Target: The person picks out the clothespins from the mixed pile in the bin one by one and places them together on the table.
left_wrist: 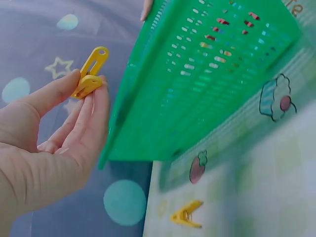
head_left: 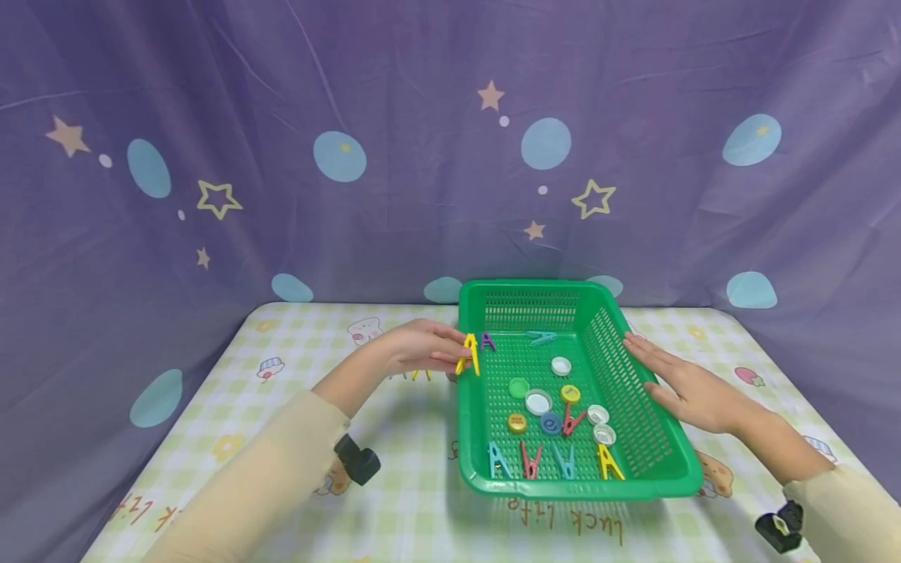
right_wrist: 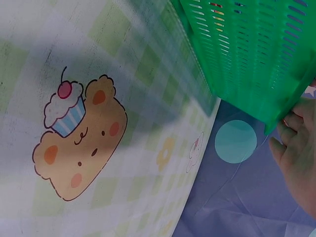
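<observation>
My left hand (head_left: 422, 346) pinches a yellow clothespin (left_wrist: 94, 66) between thumb and fingertips, just over the left rim of a green plastic basket (head_left: 580, 489). Across from it, the right hand (head_left: 697, 391) rests on the right rim with its fingers extended; in the right wrist view its fingertips are partly hidden by the basket. Inside the basket lie several clothespins, among them a purple one (head_left: 487, 341), a light blue one (head_left: 541, 338) and a yellow one (head_left: 608, 462). Several bottle caps lie there too, including a white one (head_left: 538, 402) and a green one (head_left: 518, 387).
Another yellow clothespin (left_wrist: 187, 215) lies on the table, left of the basket and below my left hand. A checked cloth with printed cartoons covers the table (head_left: 394, 500). Behind it hangs a purple curtain (head_left: 436, 211) with stars and dots.
</observation>
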The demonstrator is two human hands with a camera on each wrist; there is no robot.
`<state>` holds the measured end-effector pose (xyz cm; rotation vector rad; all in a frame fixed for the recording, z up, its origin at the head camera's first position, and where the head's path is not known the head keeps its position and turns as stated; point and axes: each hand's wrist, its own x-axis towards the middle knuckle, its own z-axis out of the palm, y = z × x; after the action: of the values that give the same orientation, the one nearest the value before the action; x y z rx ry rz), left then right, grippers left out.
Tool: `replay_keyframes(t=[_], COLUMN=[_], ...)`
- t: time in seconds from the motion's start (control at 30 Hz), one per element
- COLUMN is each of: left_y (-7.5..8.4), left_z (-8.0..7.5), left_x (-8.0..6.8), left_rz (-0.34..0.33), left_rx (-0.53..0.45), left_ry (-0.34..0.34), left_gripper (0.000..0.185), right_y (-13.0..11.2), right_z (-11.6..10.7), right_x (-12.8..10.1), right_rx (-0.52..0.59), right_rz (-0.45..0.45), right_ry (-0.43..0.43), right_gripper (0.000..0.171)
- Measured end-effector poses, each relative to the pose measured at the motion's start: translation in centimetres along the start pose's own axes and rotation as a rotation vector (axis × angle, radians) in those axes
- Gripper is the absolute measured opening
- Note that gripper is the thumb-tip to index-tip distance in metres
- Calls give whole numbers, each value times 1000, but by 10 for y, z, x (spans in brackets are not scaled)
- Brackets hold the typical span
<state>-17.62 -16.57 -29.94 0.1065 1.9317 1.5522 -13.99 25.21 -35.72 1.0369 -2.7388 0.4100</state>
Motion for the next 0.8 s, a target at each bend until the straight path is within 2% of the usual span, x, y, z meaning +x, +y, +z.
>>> replay_keyframes(t=[0.2,0.43,0.6,0.8], left_y=[-17,-47,-64,-78], left_z=[-16,-29,-33,-32], left_x=[-11,-10,-7,-3], left_rz=[29,18,7,-28], left_rx=[-16,-31,3,116], left_ry=[36,96,132,237], left_gripper=[47,45,45,44], right_y=[0,0,1,2], right_z=[1,1,2,3], right_x=[0,0,0,-1], right_rx=[5,6,6,2], right_rz=[-6,-3,-3,-3], right_ry=[2,2,5,9], right_gripper=[60,60,60,60])
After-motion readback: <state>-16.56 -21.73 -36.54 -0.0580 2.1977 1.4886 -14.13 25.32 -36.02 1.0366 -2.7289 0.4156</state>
